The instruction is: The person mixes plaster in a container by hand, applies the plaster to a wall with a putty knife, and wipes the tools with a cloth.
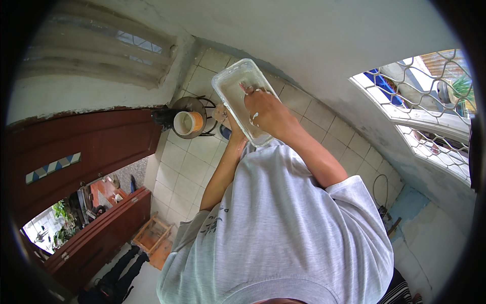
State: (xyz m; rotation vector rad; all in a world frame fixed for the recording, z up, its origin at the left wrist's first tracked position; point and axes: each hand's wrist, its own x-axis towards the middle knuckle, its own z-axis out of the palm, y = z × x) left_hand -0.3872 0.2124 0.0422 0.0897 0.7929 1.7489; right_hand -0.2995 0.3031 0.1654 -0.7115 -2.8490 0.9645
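Found a translucent, whitish, rectangular plastic tub [230, 84] with rounded corners, held up in front of the body, above the pale square-tiled floor [188, 167]. Noted long axis running obliquely: far short end toward upper left, near short end toward lower right, close to the hem of the light grey T-shirt [283, 218]. Saw open mouth turned up toward the head, with whitish smears over the inner walls and bottom.

Left hand [234, 125]: observed at the left long side, from outside, partly hidden by the tub. Read fingers as closed on that side, bearing the tub; could not make out the full grip.

Right hand [264, 108]: observed reaching over the right long side into the tub, back of hand upward, fingers curled and pointing toward the far end. Saw white paste on knuckles and near the wrist. Noted a small reddish patch at the fingertips; could not tell whether a fingertip or a held piece, nor how far open the fingers stood.

To the left of the tub, well apart from both hands, recorded a white-rimmed bucket with an orange side [198, 120], standing on a dark round-seated metal stool [190, 104].
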